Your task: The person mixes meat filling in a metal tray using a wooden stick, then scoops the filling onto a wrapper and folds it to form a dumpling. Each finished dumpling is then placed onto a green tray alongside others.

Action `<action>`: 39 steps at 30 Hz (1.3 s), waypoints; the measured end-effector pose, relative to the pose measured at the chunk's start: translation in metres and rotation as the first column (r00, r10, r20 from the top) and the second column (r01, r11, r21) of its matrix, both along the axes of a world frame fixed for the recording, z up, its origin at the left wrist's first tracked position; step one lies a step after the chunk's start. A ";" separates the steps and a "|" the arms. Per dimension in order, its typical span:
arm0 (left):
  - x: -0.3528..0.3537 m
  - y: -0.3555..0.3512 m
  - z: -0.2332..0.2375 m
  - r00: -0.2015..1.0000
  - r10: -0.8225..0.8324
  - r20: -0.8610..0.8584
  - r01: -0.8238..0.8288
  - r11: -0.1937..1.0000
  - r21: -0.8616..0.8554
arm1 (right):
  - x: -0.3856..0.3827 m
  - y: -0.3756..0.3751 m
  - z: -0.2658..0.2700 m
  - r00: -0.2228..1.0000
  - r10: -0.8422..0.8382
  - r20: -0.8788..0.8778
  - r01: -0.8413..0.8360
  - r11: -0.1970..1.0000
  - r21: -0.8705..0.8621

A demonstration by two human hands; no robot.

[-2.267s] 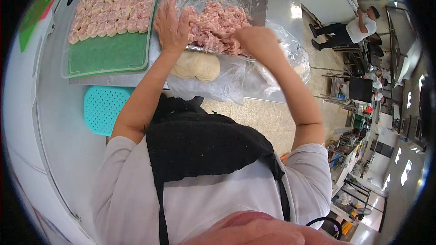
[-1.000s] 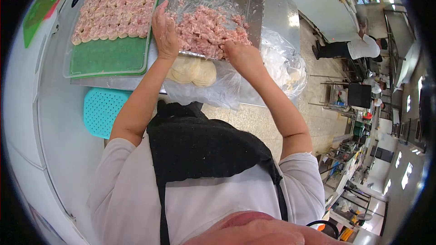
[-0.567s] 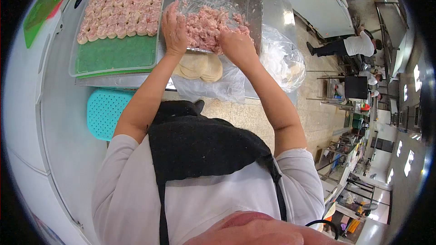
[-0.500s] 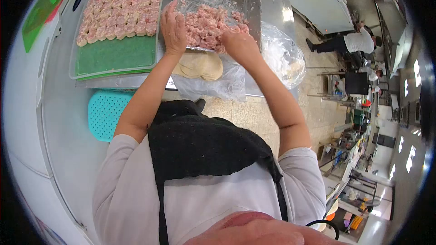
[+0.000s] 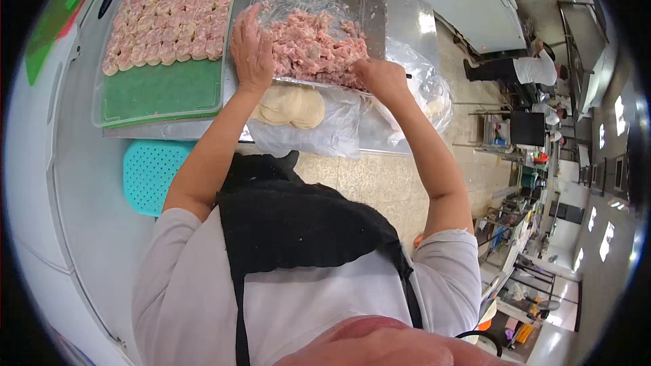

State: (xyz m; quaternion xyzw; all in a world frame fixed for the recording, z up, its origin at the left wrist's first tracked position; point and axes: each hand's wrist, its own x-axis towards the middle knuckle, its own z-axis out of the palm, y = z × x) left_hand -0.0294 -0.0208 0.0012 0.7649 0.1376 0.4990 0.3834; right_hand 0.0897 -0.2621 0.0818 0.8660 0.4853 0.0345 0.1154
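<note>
Raw minced meat [image 5: 312, 44] lies heaped in a deep metal tray [image 5: 374, 0]. By the tray's left wall is my left hand [image 5: 253, 53], fingers stretched upward and smeared with meat. My right hand [image 5: 384, 79] is closed at the near right corner of the meat; a small dark tip beside it looks like the handle end of a thin tool [image 5: 409, 76], the rest hidden. Round dough wrappers [image 5: 291, 107] are stacked on a plastic bag [image 5: 332, 129] in front of the tray. To the left, a clear plastic tray [image 5: 163, 98] with a green base holds rows of meat-filled dumplings [image 5: 169, 24].
A clear plastic bag [image 5: 424, 88] with pale contents lies right of the metal tray. Below the table's edge at left is a turquoise perforated basket [image 5: 154, 175]. A white appliance wall [image 5: 74, 183] borders the left side. Another person [image 5: 532, 70] works farther off at right.
My right hand has moved right and slightly down, out of the meat to its edge, and the dark tip now shows. My left hand stays at the tray's left side. The view has shifted slightly.
</note>
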 end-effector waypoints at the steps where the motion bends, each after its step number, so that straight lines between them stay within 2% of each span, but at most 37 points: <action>1: 0.003 0.000 0.001 1.000 0.022 0.000 -0.022 1.000 0.005 | 0.015 0.007 0.001 1.000 0.022 0.000 -0.022 1.000 0.005; 3: 0.001 0.000 -0.001 0.999 0.029 -0.031 -0.028 0.999 0.036 | 0.029 0.013 0.002 0.995 -0.089 0.035 0.091 0.995 -0.051; 4: 0.003 0.001 -0.003 0.999 0.032 -0.032 -0.031 0.999 0.039 | 0.034 0.010 -0.004 0.996 -0.087 0.033 0.088 0.995 -0.048; 6: 0.005 0.003 -0.004 0.999 0.045 0.030 -0.045 0.999 0.016 | 0.041 0.000 -0.020 0.997 -0.078 0.010 0.077 0.991 0.114; 7: 0.006 0.003 -0.003 0.999 0.045 0.028 -0.045 0.999 0.020 | 0.046 -0.005 -0.022 0.997 -0.078 0.008 0.076 0.990 0.117; 9: 0.005 0.003 0.000 0.999 0.047 0.002 -0.047 0.997 -0.063 | 0.054 -0.014 -0.022 1.000 0.001 0.026 -0.001 1.000 0.005; 10: 0.006 0.003 0.001 0.999 0.050 0.006 -0.050 0.997 -0.062 | 0.044 -0.007 -0.001 1.000 0.004 0.029 -0.004 1.000 0.006; 12: 0.008 0.005 0.003 0.999 0.032 -0.039 -0.038 0.986 -0.164 | 0.024 0.007 0.056 0.982 -0.004 0.189 0.057 0.959 -0.277; 15: 0.012 0.005 0.002 0.993 0.063 -0.103 -0.080 0.982 -0.168 | -0.003 0.030 0.116 0.980 -0.040 0.193 0.080 0.976 -0.202; 16: 0.012 0.004 0.002 0.993 0.067 -0.100 -0.083 0.982 -0.169 | -0.003 0.038 0.111 0.980 -0.037 0.196 0.077 0.976 -0.201; 18: 0.013 -0.003 0.001 0.972 0.129 -0.195 -0.145 0.987 -0.069 | -0.001 0.060 0.085 0.993 0.007 0.121 -0.001 0.999 -0.047; 20: 0.013 -0.005 0.001 0.972 0.140 -0.188 -0.155 0.986 -0.068 | 0.001 0.065 0.023 0.988 -0.057 -0.141 0.038 0.990 -0.134; 21: 0.013 -0.004 0.000 0.971 0.148 -0.186 -0.161 0.985 -0.060 | 0.002 0.052 0.005 0.988 -0.062 -0.141 0.043 0.990 -0.134; 23: 0.016 0.003 -0.002 0.979 0.145 -0.145 -0.159 0.983 -0.092 | 0.006 0.031 -0.013 0.983 -0.045 -0.177 0.052 0.998 0.034; 24: 0.015 0.003 -0.007 0.987 0.112 -0.116 -0.126 0.985 -0.116 | 0.003 0.022 -0.015 0.981 -0.055 -0.188 0.062 0.998 0.029; 26: 0.023 0.013 -0.017 0.978 0.131 -0.163 -0.147 0.986 -0.084 | 0.004 0.007 -0.011 0.975 -0.115 -0.190 0.099 0.991 -0.089; 28: 0.031 0.020 -0.028 0.964 0.176 -0.197 -0.189 0.981 -0.051 | 0.007 0.003 0.003 0.978 -0.116 -0.176 0.096 0.988 -0.122; 29: 0.034 0.023 -0.034 0.950 0.199 -0.241 -0.198 0.980 0.026 | 0.008 0.006 0.011 0.979 -0.117 -0.167 0.092 0.984 -0.151; 30: 0.034 0.028 -0.037 0.932 0.224 -0.284 -0.203 0.974 0.105 | 0.005 0.015 0.032 0.980 -0.107 -0.165 0.083 0.986 -0.145; 31: 0.028 0.025 -0.026 0.930 0.232 -0.284 -0.210 0.972 0.107 | -0.002 0.028 0.066 0.983 -0.138 -0.118 0.108 0.967 -0.232; 32: 0.017 0.012 -0.006 0.952 0.169 -0.255 -0.166 0.986 0.033 | -0.006 0.036 0.086 0.983 -0.169 -0.070 0.139 0.937 -0.320; 33: 0.012 0.005 0.004 0.969 0.105 -0.222 -0.117 0.992 -0.042 | -0.004 0.039 0.091 0.983 -0.167 -0.072 0.135 0.936 -0.324; 35: 0.013 0.007 -0.001 0.975 0.108 -0.196 -0.119 0.992 -0.047 | 0.001 0.046 0.093 0.994 -0.100 -0.031 0.098 0.994 -0.056; 36: 0.014 0.008 -0.002 0.981 0.108 -0.164 -0.116 0.992 -0.042 | 0.007 0.046 0.072 0.994 -0.099 -0.034 0.097 0.994 -0.057; 38: 0.012 0.007 -0.001 0.978 0.109 -0.176 -0.117 0.993 -0.034 | 0.018 0.037 -0.001 0.994 0.039 -0.107 -0.045 0.997 -0.056; 39: 0.011 0.007 0.000 0.977 0.108 -0.185 -0.114 0.993 -0.025 | 0.011 0.027 -0.018 0.994 0.032 -0.108 -0.038 0.998 -0.051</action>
